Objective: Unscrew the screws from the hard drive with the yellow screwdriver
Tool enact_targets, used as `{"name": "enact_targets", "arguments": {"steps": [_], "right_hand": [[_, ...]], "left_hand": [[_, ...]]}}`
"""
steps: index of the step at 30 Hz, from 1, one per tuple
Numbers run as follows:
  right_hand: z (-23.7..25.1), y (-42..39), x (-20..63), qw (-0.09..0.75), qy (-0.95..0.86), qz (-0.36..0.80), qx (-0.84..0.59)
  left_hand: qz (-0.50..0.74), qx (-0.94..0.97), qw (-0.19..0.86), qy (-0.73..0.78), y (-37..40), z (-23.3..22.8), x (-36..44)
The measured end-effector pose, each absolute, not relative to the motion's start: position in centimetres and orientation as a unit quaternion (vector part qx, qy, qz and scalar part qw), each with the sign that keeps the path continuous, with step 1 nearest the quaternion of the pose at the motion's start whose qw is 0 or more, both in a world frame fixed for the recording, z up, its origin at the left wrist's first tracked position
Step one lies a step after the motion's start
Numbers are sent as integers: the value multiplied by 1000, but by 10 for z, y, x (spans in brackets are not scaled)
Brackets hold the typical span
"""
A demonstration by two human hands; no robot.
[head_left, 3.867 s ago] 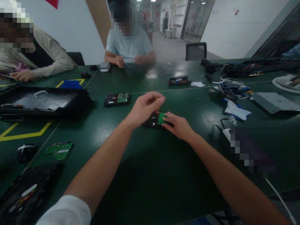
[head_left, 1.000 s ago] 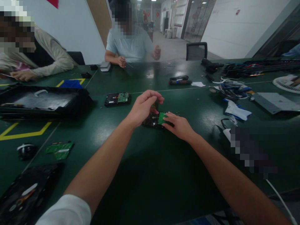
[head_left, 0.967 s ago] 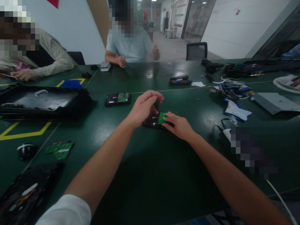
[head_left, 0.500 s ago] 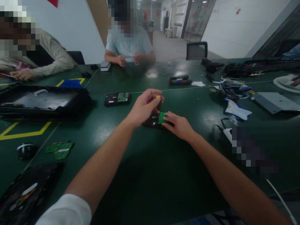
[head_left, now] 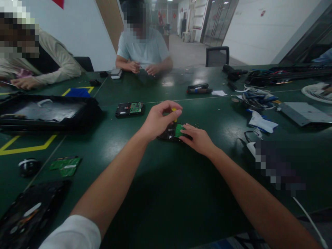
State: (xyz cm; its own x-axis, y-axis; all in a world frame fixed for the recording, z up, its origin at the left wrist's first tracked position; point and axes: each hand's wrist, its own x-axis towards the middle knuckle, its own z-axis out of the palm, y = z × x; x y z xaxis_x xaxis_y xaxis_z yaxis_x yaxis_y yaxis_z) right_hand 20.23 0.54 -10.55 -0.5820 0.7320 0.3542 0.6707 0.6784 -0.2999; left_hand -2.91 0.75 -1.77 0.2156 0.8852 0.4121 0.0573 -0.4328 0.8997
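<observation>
My left hand [head_left: 160, 119] is closed around the yellow handle of a screwdriver [head_left: 175, 116], held upright above a hard drive [head_left: 169, 133]. The tool's lower end is hidden, so I cannot see whether it touches the drive. The drive lies flat on the table, black with a green circuit board [head_left: 178, 130] facing up. My right hand [head_left: 198, 140] grips the drive's right end, its fingers over the board and its thumb at the near edge. Several tiny dark pieces, perhaps screws, lie just beyond my right fingers.
Another hard drive [head_left: 129, 109] lies farther left. A black tray [head_left: 88, 110], a loose green circuit board [head_left: 66, 166] and a larger black drive [head_left: 33, 211] are on the left. Gloves [head_left: 263, 121], a metal box [head_left: 306, 113] and cables stand right. Two people sit across the dark green table [head_left: 155, 193].
My left hand has turned and shifted slightly, showing more of the screwdriver's yellow handle. My right hand stays on the hard drive. The person opposite has moved their hands a little.
</observation>
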Motion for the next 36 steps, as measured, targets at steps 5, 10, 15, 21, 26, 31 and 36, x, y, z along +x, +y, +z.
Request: {"name": "enact_targets", "arguments": {"steps": [5, 10, 15, 21, 26, 31, 36], "right_hand": [[-106, 6, 202, 225, -886, 62, -401], [-103, 4, 201, 216, -886, 59, -406], [-104, 3, 201, 240, -881, 68, -402], [-108, 6, 202, 230, -885, 64, -401], [-108, 6, 203, 231, -884, 64, -401], [-106, 5, 203, 236, -882, 72, -401], [-106, 5, 203, 239, -881, 73, -401]], "left_hand": [[525, 616, 469, 353, 6, -17, -26], [525, 627, 454, 354, 7, -18, -25], [522, 666, 401, 351, 9, -21, -27], [526, 619, 470, 346, 6, -18, -26], [526, 580, 515, 349, 5, -15, -24], [518, 647, 414, 375, 6, -17, -26], [507, 656, 419, 370, 6, -16, -27]]}}
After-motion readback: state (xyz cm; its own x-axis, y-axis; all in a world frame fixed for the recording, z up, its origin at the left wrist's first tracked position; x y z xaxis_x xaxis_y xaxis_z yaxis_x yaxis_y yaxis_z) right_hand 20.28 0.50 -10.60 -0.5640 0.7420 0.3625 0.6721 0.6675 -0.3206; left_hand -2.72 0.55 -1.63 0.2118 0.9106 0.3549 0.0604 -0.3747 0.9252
